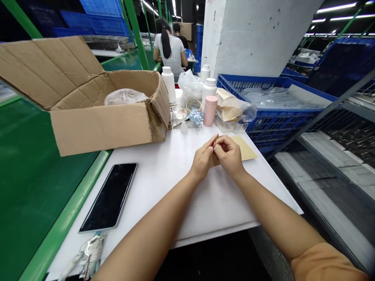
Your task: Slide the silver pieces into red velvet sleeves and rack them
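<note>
My left hand (202, 157) and my right hand (229, 155) meet over the white table, fingertips close together. Both are closed in a pinch around something small. A bit of red (213, 144) shows between the fingers, but its kind is hidden. Under and behind the hands lies a yellowish sheet (246, 149), partly covered by them. Just beyond stands a pink lidded bottle (210, 111).
An open cardboard box (102, 128) with clear plastic inside stands at left, near a phone (109, 197) and keys (94, 249). White bottles (169, 84), a tape roll (193, 105) and plastic bags line the back. A blue crate (272, 125) is at right; a person (172, 50) sits beyond.
</note>
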The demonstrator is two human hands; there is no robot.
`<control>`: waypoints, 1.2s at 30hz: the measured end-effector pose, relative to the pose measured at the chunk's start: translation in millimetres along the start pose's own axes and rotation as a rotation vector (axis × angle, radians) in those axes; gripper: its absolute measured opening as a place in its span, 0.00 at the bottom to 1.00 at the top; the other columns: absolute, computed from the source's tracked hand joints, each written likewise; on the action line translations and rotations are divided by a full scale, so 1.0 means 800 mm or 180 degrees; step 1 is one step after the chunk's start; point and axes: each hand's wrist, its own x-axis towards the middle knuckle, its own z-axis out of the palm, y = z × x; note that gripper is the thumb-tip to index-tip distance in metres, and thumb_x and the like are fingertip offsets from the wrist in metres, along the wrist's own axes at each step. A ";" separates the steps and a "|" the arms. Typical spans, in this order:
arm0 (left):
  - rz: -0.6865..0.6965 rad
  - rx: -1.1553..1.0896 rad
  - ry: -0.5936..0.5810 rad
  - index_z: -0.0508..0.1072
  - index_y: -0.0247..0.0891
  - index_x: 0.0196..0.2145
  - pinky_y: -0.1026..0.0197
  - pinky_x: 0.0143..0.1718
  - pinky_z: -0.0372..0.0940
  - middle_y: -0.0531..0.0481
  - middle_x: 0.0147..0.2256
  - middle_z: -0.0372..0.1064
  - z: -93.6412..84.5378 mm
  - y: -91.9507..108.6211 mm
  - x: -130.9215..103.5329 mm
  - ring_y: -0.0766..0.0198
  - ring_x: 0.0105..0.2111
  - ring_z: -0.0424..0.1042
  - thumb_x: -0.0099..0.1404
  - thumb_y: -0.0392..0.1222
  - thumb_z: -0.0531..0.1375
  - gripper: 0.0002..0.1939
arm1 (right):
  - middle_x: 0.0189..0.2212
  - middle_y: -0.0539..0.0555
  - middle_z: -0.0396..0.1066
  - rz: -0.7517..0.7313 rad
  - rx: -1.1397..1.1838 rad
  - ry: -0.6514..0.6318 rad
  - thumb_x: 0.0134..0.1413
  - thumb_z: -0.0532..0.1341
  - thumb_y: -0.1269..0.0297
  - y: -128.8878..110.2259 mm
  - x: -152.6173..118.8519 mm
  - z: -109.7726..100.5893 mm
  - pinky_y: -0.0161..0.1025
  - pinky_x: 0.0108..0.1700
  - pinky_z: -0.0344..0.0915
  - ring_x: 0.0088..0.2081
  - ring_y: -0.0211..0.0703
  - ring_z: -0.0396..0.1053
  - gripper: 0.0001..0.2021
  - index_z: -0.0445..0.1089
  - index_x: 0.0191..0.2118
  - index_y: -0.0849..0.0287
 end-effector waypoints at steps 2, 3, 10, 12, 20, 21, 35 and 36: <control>0.0000 -0.0129 0.0054 0.63 0.28 0.53 0.60 0.59 0.53 0.44 0.54 0.59 0.000 -0.004 0.002 0.61 0.55 0.59 0.60 0.40 0.48 0.24 | 0.24 0.48 0.60 -0.0078 -0.0110 0.0006 0.45 0.55 0.72 0.000 -0.001 0.000 0.33 0.30 0.57 0.27 0.36 0.59 0.04 0.61 0.23 0.59; -0.0009 -0.0212 0.0071 0.63 0.28 0.52 0.60 0.59 0.53 0.44 0.54 0.60 0.001 -0.005 0.003 0.60 0.55 0.59 0.60 0.40 0.48 0.24 | 0.24 0.48 0.60 -0.0115 -0.0183 0.0021 0.45 0.55 0.72 0.001 -0.001 0.000 0.34 0.31 0.58 0.27 0.36 0.59 0.05 0.61 0.23 0.59; -0.0351 -0.0813 0.0040 0.64 0.28 0.52 0.59 0.58 0.56 0.45 0.53 0.62 0.005 -0.002 0.005 0.58 0.54 0.60 0.56 0.35 0.49 0.25 | 0.25 0.49 0.61 -0.0204 -0.0522 0.0023 0.46 0.55 0.72 0.004 0.000 -0.003 0.34 0.33 0.59 0.29 0.37 0.61 0.05 0.62 0.23 0.58; -0.0450 -0.0935 0.0047 0.64 0.28 0.52 0.59 0.57 0.57 0.47 0.52 0.63 0.005 0.001 0.005 0.57 0.54 0.61 0.54 0.33 0.49 0.26 | 0.25 0.49 0.61 -0.0173 -0.0612 -0.0011 0.46 0.55 0.72 0.004 0.000 -0.004 0.34 0.33 0.59 0.29 0.37 0.61 0.05 0.62 0.23 0.58; -0.0511 -0.0702 0.0136 0.65 0.34 0.51 0.56 0.59 0.55 0.51 0.52 0.62 0.005 -0.009 0.010 0.59 0.54 0.60 0.50 0.28 0.49 0.28 | 0.25 0.49 0.62 0.0073 -0.0451 -0.0151 0.47 0.56 0.69 0.005 -0.004 -0.005 0.34 0.32 0.60 0.28 0.37 0.61 0.02 0.62 0.26 0.58; -0.0463 -0.0605 0.0153 0.65 0.35 0.51 0.57 0.60 0.54 0.52 0.53 0.62 0.005 -0.013 0.011 0.60 0.55 0.59 0.51 0.28 0.50 0.27 | 0.25 0.49 0.62 0.0142 -0.0335 -0.0186 0.48 0.56 0.68 0.005 -0.005 -0.005 0.34 0.31 0.60 0.28 0.37 0.61 0.02 0.63 0.27 0.58; -0.0285 0.0145 0.0142 0.63 0.38 0.53 0.59 0.60 0.54 0.51 0.54 0.60 0.002 -0.018 0.002 0.63 0.54 0.61 0.58 0.32 0.50 0.24 | 0.23 0.48 0.64 0.0455 0.0154 -0.0222 0.51 0.57 0.64 0.004 -0.004 -0.001 0.33 0.26 0.59 0.24 0.35 0.61 0.05 0.64 0.28 0.59; -0.0287 0.0146 0.0147 0.63 0.38 0.53 0.59 0.60 0.54 0.51 0.54 0.60 0.002 -0.019 0.002 0.63 0.54 0.61 0.58 0.33 0.50 0.24 | 0.23 0.48 0.64 0.0450 0.0151 -0.0223 0.51 0.57 0.64 0.005 -0.005 -0.001 0.33 0.26 0.59 0.24 0.35 0.61 0.05 0.64 0.28 0.59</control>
